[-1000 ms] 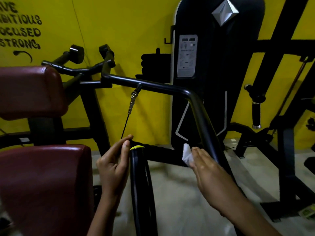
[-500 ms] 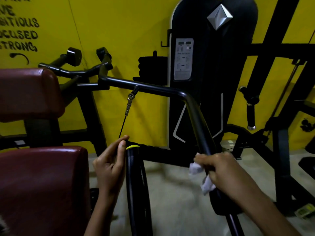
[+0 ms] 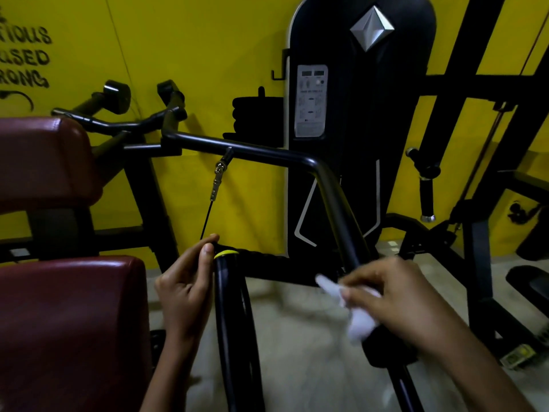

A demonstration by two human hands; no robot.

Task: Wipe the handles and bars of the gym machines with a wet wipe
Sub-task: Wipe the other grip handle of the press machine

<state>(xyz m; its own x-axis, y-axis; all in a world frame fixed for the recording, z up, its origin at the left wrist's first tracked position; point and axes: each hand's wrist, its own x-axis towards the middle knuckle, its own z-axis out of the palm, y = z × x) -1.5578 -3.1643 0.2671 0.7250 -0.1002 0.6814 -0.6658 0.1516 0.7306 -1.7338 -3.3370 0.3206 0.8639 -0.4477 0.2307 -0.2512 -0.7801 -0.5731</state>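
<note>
Two hands are working low in the frame: the right hand (image 3: 395,301) is gripping the wet wipe (image 3: 361,325) around the sloping bar (image 3: 335,203), lower right, while the left hand (image 3: 184,289) is holding the yellow-capped handle (image 3: 231,307), lower centre. Much is probably remaining, such as the far grips (image 3: 117,95), upper left.

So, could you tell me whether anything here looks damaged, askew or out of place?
Nothing stands out. The right hand grips the crumpled white wet wipe against the bent black metal bar, the left hand holds the top of the yellow-capped black handle, and the maroon padded cushions look intact.
</note>
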